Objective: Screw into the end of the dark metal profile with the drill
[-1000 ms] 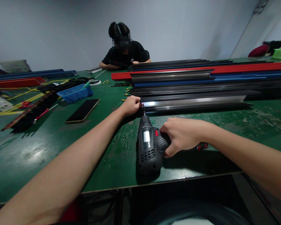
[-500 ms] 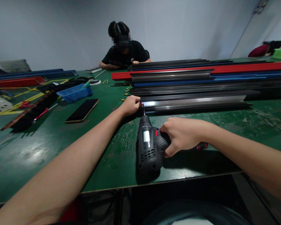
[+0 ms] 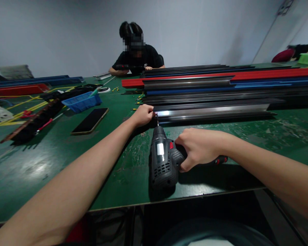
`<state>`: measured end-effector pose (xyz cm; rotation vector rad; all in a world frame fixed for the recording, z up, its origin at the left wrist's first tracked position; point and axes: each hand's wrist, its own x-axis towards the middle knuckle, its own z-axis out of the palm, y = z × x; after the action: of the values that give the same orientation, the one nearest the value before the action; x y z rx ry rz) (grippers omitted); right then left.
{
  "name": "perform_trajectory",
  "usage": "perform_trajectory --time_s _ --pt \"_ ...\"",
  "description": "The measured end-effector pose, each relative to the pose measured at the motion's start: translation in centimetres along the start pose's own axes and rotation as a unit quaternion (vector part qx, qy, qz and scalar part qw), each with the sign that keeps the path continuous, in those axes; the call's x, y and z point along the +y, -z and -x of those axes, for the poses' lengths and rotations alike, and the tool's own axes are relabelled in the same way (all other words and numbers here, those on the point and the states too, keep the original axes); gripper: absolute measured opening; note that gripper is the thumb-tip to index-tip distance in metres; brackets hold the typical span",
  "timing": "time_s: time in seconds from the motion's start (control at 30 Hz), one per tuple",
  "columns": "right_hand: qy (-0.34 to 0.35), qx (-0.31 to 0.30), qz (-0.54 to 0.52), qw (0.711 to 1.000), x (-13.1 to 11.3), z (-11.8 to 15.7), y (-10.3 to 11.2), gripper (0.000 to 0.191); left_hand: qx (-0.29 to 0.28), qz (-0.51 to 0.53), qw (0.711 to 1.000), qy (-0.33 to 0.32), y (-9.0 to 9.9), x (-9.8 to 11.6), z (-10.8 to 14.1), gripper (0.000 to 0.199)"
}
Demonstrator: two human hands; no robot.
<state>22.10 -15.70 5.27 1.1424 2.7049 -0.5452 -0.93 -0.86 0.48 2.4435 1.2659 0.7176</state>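
Observation:
A black power drill (image 3: pixel 162 160) lies on its side on the green table, its handle gripped by my right hand (image 3: pixel 196 147). Its bit points away from me and meets the near left end of a dark metal profile (image 3: pixel 210 111), where a light shines on the surface. My left hand (image 3: pixel 143 114) is closed at that same end of the profile, just left of the bit tip. What its fingertips pinch there is too small to make out.
Red, blue and black profiles (image 3: pixel 184 82) lie stacked beyond. Left are a phone (image 3: pixel 90 121), a blue tray (image 3: pixel 82 102) and a dark strip with wires (image 3: pixel 38 119). A person (image 3: pixel 138 56) leans on the far side. The table's front edge (image 3: pixel 169 202) is near.
My hands and drill have stayed in place. Across the table, a dark tool has risen into clearer view by the other person's hands.

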Motion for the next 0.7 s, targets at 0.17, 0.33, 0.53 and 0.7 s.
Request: perform_trajectory --time_s 0.17,0.33,0.53,0.7 --pt "0.005 0.008 0.003 1.0 -0.06 0.03 0.05 0.05 -0.002 0.004 1.0 0.011 0.01 0.13 0.0 0.019" --pt "0.0 -0.004 0.012 1.0 -0.13 0.03 0.07 0.054 0.0 0.004 1.0 0.007 -0.03 0.08 -0.01 0.02" --pt "-0.002 -0.003 0.01 1.0 -0.08 0.0 0.05 0.052 -0.003 0.008 1.0 0.008 -0.05 -0.01 -0.01 0.019" --pt "0.001 0.004 0.001 1.0 -0.07 0.0 0.06 0.05 0.0 0.004 1.0 0.006 -0.11 -0.08 -0.05 0.019"
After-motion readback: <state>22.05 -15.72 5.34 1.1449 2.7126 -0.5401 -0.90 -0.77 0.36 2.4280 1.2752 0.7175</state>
